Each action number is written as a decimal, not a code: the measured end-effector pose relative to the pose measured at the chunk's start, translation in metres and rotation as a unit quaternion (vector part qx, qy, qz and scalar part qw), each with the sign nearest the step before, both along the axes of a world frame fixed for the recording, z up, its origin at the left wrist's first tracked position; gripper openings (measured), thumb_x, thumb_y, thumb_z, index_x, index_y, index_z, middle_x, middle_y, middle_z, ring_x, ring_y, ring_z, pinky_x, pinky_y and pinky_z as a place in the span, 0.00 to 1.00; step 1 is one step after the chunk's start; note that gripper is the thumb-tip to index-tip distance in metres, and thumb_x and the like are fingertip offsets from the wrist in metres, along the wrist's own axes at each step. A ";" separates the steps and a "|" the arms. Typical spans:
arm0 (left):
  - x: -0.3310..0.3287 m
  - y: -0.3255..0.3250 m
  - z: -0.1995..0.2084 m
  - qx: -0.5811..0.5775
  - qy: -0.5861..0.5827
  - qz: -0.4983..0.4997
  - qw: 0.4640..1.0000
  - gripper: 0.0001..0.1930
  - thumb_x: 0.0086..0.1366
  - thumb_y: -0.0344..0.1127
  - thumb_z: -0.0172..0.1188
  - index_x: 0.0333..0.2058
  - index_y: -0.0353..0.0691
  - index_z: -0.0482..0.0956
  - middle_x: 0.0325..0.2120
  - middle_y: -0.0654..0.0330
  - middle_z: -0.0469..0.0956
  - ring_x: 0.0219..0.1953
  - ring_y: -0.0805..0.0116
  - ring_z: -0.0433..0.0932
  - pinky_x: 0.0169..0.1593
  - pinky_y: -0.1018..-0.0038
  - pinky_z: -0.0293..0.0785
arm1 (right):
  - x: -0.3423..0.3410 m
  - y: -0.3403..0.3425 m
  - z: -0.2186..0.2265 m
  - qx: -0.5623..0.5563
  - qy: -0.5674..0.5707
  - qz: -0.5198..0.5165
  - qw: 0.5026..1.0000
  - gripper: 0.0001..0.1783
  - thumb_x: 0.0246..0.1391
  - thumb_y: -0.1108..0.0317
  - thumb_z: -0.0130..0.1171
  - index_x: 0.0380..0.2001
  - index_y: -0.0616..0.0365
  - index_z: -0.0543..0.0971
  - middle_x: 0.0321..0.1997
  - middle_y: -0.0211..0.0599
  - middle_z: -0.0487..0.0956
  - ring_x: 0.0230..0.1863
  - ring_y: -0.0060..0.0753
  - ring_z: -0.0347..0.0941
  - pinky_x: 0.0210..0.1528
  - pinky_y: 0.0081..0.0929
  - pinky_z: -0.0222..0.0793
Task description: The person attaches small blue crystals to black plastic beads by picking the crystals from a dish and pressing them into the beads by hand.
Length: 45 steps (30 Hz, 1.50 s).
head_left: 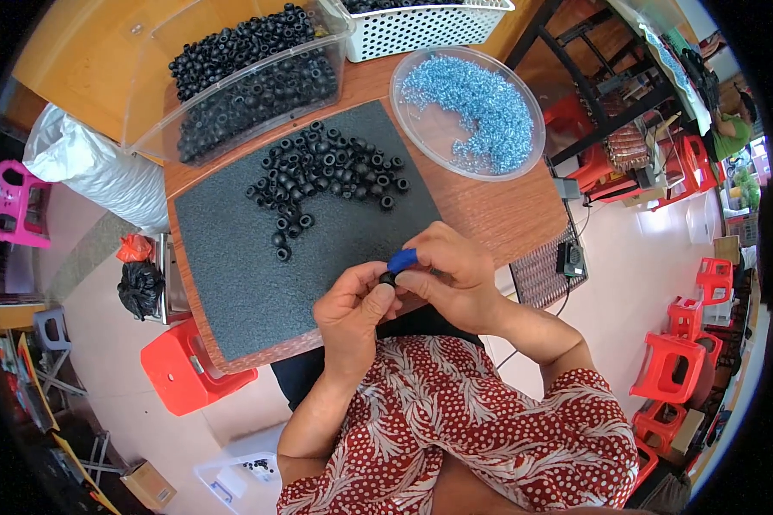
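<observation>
Black ring (387,279), small and round, sits right at the fingertips, just by the table's near edge! The left hand (349,311) has it, thumb and fingers closed on its side. Over comes the right hand (457,273), thumb and forefinger bent close together against the same ring; whether they clamp it or only press on it, I can't tell. A blue covering (401,260) shows at that forefinger's end, touching distance from the ring. Just below the fingers, a red-and-white patterned top (489,429) fills the view. Right beyond the fingertips lies a dark grey mat (240,292), and further up it, ahead and a touch left of the hands, spreads a loose pile of similar black rings (322,163). Off to the fingers' right runs bare wooden table (489,215), and past it a clear round tray (429,129) carries glittering light-blue beads (481,99). Farther ahead, leftward, a clear bin (159,137) brims with more black pieces (258,94); beside it stands a white perforated basket (429,33). Well left of the fingers, a white sack (94,163) leans, and far right, red stools (666,367) line the floor!
</observation>
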<state>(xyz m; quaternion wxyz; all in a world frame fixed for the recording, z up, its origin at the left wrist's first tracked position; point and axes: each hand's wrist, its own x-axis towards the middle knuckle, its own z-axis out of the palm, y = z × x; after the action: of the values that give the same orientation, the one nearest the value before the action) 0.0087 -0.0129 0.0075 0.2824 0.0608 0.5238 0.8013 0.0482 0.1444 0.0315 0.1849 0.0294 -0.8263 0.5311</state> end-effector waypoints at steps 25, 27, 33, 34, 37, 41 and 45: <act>0.002 0.013 0.007 0.093 -0.150 -0.008 0.984 0.05 0.60 0.26 0.56 0.34 0.30 0.75 0.25 0.56 0.78 0.21 0.74 0.74 0.25 0.81 0.70 | 0.015 0.007 -0.008 0.149 0.117 -0.041 0.981 0.19 0.35 0.73 0.67 0.35 0.65 0.75 0.34 0.44 0.74 0.33 0.44 0.68 0.32 0.33 0.66; 0.003 0.018 0.009 0.075 -0.145 0.013 0.987 0.05 0.60 0.26 0.55 0.34 0.30 0.75 0.26 0.57 0.77 0.23 0.74 0.75 0.27 0.81 0.71 | 0.013 0.007 -0.006 0.161 0.119 -0.025 0.979 0.22 0.35 0.72 0.67 0.37 0.66 0.74 0.36 0.45 0.74 0.33 0.44 0.69 0.32 0.32 0.66; 0.003 0.026 0.015 0.048 -0.148 0.034 0.987 0.05 0.61 0.26 0.55 0.34 0.31 0.75 0.28 0.60 0.77 0.29 0.76 0.75 0.34 0.81 0.73 | 0.008 0.001 -0.020 0.248 0.169 -0.046 0.953 0.24 0.33 0.73 0.65 0.38 0.71 0.73 0.37 0.47 0.74 0.32 0.45 0.69 0.30 0.33 0.68; 0.003 0.027 0.016 0.041 -0.158 0.033 0.986 0.04 0.61 0.26 0.55 0.33 0.31 0.76 0.27 0.62 0.77 0.28 0.77 0.75 0.34 0.82 0.72 | 0.008 0.001 -0.021 0.274 0.179 -0.060 0.943 0.24 0.32 0.74 0.64 0.37 0.72 0.73 0.37 0.48 0.74 0.32 0.45 0.69 0.29 0.33 0.69; 0.005 0.030 0.011 0.059 -0.174 0.022 0.983 0.04 0.60 0.27 0.56 0.33 0.33 0.77 0.27 0.64 0.77 0.27 0.78 0.74 0.33 0.82 0.71 | 0.006 -0.001 -0.022 0.284 0.181 -0.069 0.939 0.23 0.32 0.76 0.62 0.37 0.74 0.73 0.36 0.49 0.74 0.31 0.45 0.70 0.28 0.33 0.69; 0.005 0.032 0.010 0.060 -0.178 0.022 0.982 0.04 0.60 0.28 0.57 0.33 0.34 0.77 0.26 0.65 0.77 0.26 0.78 0.74 0.32 0.81 0.71 | 0.006 0.000 -0.025 0.292 0.191 -0.076 0.934 0.23 0.31 0.77 0.61 0.37 0.75 0.72 0.34 0.49 0.74 0.29 0.45 0.70 0.28 0.33 0.69; 0.006 0.034 0.012 0.058 -0.178 0.017 0.982 0.07 0.62 0.31 0.56 0.35 0.32 0.76 0.27 0.63 0.77 0.27 0.77 0.75 0.34 0.80 0.72 | 0.005 0.004 -0.027 0.287 0.213 -0.078 0.931 0.23 0.32 0.77 0.61 0.38 0.76 0.72 0.33 0.50 0.74 0.28 0.45 0.70 0.27 0.34 0.68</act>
<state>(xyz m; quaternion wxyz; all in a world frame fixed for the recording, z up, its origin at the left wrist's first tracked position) 0.0148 0.0208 0.0196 0.3538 -0.0751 0.4189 0.8329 0.0535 0.1482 0.0050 0.3811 0.1284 -0.8844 0.2369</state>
